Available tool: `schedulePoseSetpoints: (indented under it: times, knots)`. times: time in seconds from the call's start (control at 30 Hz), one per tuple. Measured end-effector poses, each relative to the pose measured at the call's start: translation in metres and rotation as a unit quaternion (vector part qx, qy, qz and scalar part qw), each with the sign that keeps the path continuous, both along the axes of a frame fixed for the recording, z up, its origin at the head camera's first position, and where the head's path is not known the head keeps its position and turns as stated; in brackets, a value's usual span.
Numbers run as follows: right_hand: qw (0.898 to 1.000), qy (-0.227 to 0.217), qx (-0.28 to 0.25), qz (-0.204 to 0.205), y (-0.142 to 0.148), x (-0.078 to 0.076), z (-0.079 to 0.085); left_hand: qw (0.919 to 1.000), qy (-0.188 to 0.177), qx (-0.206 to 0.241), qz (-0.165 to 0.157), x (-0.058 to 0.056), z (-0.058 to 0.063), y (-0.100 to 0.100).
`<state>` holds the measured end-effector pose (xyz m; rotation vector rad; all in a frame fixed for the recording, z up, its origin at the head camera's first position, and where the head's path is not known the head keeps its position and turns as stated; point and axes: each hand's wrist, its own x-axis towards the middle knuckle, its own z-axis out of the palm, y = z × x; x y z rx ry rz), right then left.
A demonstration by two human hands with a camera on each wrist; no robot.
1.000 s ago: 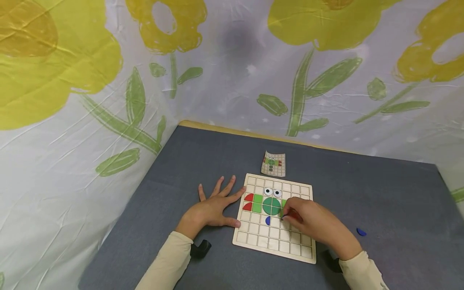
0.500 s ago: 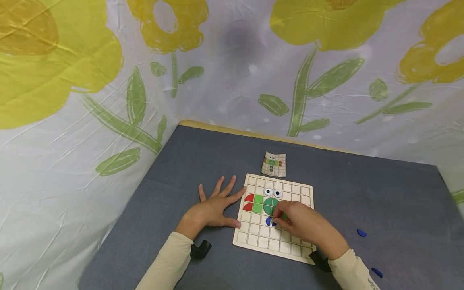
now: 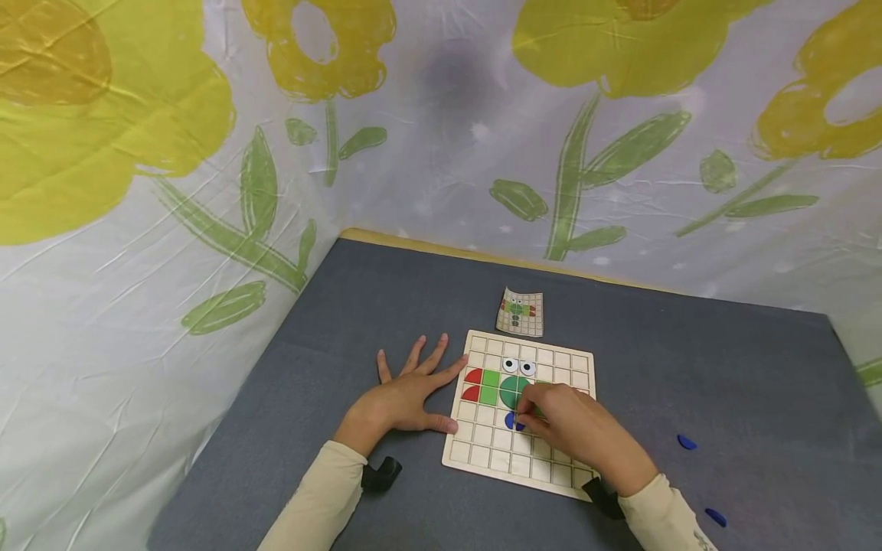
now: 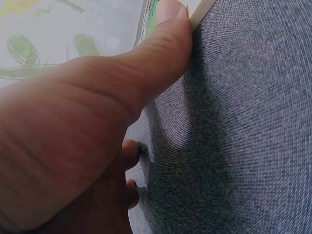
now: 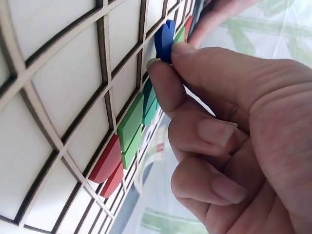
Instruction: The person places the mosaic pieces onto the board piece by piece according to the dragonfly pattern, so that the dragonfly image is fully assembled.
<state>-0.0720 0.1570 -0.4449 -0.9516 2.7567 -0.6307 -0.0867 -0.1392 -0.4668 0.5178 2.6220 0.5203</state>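
Note:
My left hand lies with fingers spread at the left side of a pale wooden grid board. Its thumb and index finger touch the board's edge. In the left wrist view the thumb presses on that edge. Over the middle of the board, my right hand pinches a small blue half-circle piece between thumb and index finger. Another blue half-circle sits just left of it. Above them are a green circle, light green squares, red quarter-circles and round eye pieces.
A patterned card with a curled corner lies behind the board. Two loose blue pieces, one farther back and one nearer, lie right of the board on the dark grey table. A flower-printed curtain surrounds the table.
My right hand has moved left across the board, bringing its blue piece beside the other blue half-circle, and now stays there. The nearer loose blue piece has come into sight. My left hand is still.

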Motion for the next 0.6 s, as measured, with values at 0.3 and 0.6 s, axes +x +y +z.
schedulePoseSetpoints:
  times: [0.3, 0.6]
  knots:
    - [0.999, 0.011, 0.021, -0.025, -0.0043, 0.0030, 0.0015, 1.0000, 0.001, 0.001, 0.002, -0.0011, -0.0019, 0.0002]
    - [0.999, 0.021, 0.030, -0.032, -0.0064, 0.0037, 0.0016, 1.0000, 0.003, 0.002, 0.002, -0.0009, 0.0000, 0.0004]
